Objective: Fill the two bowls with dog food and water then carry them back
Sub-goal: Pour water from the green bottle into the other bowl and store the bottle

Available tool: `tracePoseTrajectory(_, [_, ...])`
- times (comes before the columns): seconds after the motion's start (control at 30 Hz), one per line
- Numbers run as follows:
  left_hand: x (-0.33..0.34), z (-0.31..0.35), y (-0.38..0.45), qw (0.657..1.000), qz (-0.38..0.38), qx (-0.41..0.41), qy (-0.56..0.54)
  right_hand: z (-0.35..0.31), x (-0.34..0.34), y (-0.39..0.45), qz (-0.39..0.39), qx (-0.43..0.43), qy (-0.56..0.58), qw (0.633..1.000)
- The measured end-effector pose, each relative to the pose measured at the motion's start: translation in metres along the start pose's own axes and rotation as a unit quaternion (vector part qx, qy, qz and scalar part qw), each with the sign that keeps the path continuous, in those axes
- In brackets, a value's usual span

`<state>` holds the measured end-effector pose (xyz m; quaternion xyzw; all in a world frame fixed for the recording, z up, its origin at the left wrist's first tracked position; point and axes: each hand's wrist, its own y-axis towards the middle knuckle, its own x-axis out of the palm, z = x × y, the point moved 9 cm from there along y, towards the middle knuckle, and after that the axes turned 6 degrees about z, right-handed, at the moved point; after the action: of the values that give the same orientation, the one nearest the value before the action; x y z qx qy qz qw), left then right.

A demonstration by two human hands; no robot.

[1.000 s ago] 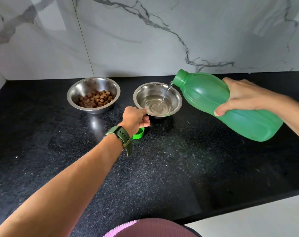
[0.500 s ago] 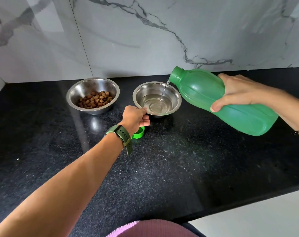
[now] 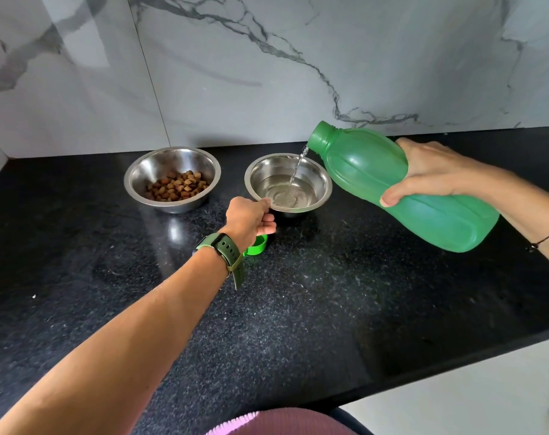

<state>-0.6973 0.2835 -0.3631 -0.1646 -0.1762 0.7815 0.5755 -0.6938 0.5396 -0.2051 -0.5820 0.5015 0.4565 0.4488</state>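
Two bowls (image 3: 172,179), kibble (image 3: 176,186), water (image 3: 290,194)

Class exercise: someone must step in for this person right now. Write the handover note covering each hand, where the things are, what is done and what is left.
Left hand: grips the near rim of the water bowl.
Right hand: holds the tilted green bottle, a thin stream running into that bowl.
Food bowl stands to its left, kibble inside. Green cap lies on the black counter.
Done: food in.
Left: finish the water, carry both bowls back.
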Motion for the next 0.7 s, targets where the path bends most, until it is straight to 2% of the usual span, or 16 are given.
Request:
tracePoseTrajectory(0.3, [-0.003,0.006,-0.014,1.000,-0.019,0.018,0.000,0.001,0.011,-0.006,0.093,0.042,0.203,0.974])
tracePoseTrajectory(0.4, [-0.001,0.011,-0.020,0.998,-0.033,0.054,0.008,-0.003,0.018,-0.013,0.143,0.050,0.275,0.949])
tracePoseTrajectory(0.47, [-0.003,0.020,-0.024,0.991,-0.023,0.111,0.065,-0.006,0.025,-0.019,0.176,0.061,0.308,0.933])
tracePoseTrajectory(0.5, [-0.005,0.027,-0.026,0.980,-0.007,0.157,0.124,-0.009,0.029,-0.022,0.192,0.065,0.319,0.926])
tracePoseTrajectory(0.57, [-0.005,0.043,-0.034,0.927,0.032,0.246,0.283,-0.017,0.039,-0.027,0.212,0.067,0.341,0.913])
tracePoseTrajectory(0.63, [0.000,0.048,-0.042,0.866,0.037,0.291,0.406,-0.026,0.050,-0.032,0.223,0.067,0.366,0.901])
tracePoseTrajectory(0.7, [0.005,0.047,-0.044,0.826,0.018,0.308,0.472,-0.034,0.061,-0.035,0.233,0.069,0.391,0.888])
